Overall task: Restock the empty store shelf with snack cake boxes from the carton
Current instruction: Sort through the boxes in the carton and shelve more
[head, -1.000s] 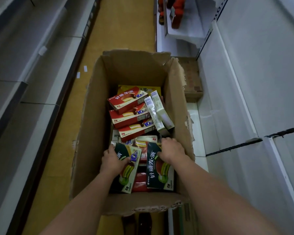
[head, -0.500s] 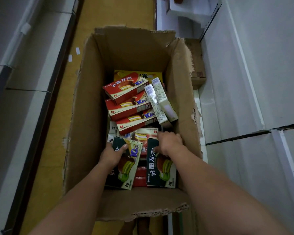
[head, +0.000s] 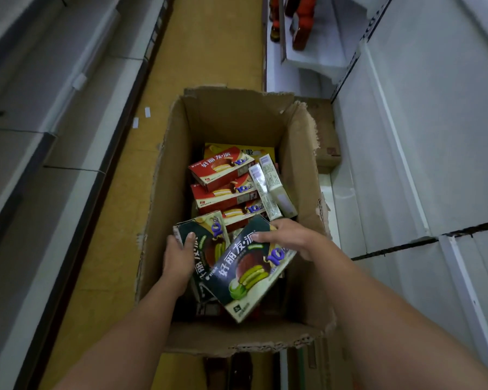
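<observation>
An open brown carton (head: 299, 170) stands on the aisle floor below me, holding several snack cake boxes. My right hand (head: 289, 237) grips a dark green snack cake box (head: 248, 273) by its upper edge, tilted and raised above the others. My left hand (head: 179, 256) holds a second dark green box (head: 206, 237) on its left side, partly behind the first. Red snack cake boxes (head: 223, 168) are stacked farther back, with two pale boxes (head: 271, 185) standing on edge beside them and a yellow box (head: 262, 150) behind. The white store shelf (head: 423, 153) runs along the right.
Grey shelving (head: 40, 136) lines the left of the yellow floor aisle (head: 209, 46). A second, closed cardboard box (head: 326, 142) sits behind the carton on the right. Red bottles (head: 300, 21) stand on a white shelf at the top.
Both hands have lifted their green boxes up from the carton's near end. The right-hand box has tilted and now overlaps the left one.
</observation>
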{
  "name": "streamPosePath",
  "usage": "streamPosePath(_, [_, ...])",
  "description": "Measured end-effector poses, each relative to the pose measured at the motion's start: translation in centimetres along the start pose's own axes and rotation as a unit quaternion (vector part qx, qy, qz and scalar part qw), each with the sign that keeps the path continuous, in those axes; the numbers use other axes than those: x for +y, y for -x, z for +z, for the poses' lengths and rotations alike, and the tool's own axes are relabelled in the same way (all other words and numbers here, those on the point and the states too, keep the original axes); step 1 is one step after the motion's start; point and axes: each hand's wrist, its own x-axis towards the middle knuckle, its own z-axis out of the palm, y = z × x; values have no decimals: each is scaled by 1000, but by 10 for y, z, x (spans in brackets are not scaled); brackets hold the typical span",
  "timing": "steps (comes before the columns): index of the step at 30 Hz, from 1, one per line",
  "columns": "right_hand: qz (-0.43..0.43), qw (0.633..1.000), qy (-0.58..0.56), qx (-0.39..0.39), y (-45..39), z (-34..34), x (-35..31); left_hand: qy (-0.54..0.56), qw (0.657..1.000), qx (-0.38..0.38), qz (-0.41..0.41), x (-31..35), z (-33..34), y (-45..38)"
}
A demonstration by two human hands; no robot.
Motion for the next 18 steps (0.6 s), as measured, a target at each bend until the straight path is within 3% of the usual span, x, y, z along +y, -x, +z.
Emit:
streamPosePath(5, [-17, 996, -83, -27, 37, -8, -31, -14, 996, -73, 50, 35, -28, 12])
streamPosePath(8, [-27, 990, -111, -86, 57, -9, -62, -78, 984, -132, 86, 62, -46, 20])
streamPosePath(12, [-44, 981, -100, -163, 81, 4, -98, -57, 968, -226, 94, 101, -67, 41])
streamPosePath(18, [-97, 971, -188, -112, 104, 15, -114, 20, 970, -239, 44, 109, -126, 52])
